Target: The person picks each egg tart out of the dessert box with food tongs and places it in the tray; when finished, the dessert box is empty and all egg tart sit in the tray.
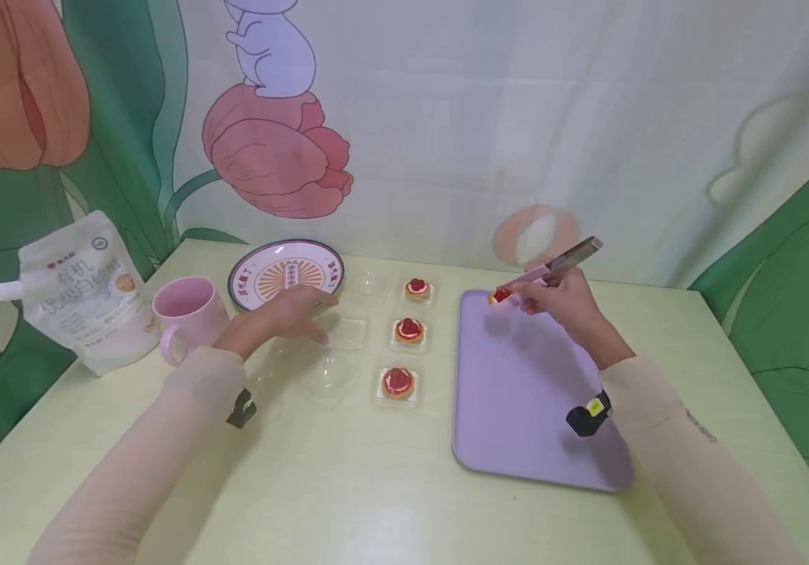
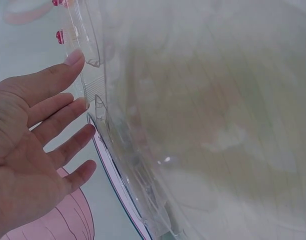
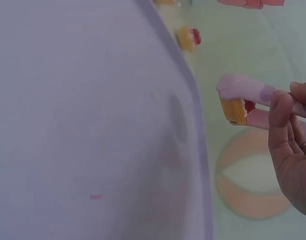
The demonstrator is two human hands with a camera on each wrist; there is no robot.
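Observation:
My right hand [image 1: 563, 306] grips pink tongs [image 1: 575, 256] above the far left part of the purple tray [image 1: 517, 408]. Between the tips of the tongs is a small tart [image 3: 234, 111] with a yellow fluted crust and a red topping. My left hand [image 1: 289, 311] has its fingers loosely extended over clear plastic packs [image 1: 348, 333] left of the middle. In the left wrist view its fingers [image 2: 68, 112] are spread beside a clear pack edge; whether they touch it I cannot tell. Three red-topped tarts [image 1: 398, 382] sit in clear packs in a column between both hands.
A patterned round plate [image 1: 252, 275] lies behind my left hand. To its left stand a pink mug [image 1: 188, 310] and a white spouted pouch [image 1: 86, 294]. A clear domed piece [image 1: 326, 373] is near my left wrist. A printed curtain [image 1: 432, 141] hangs behind the table.

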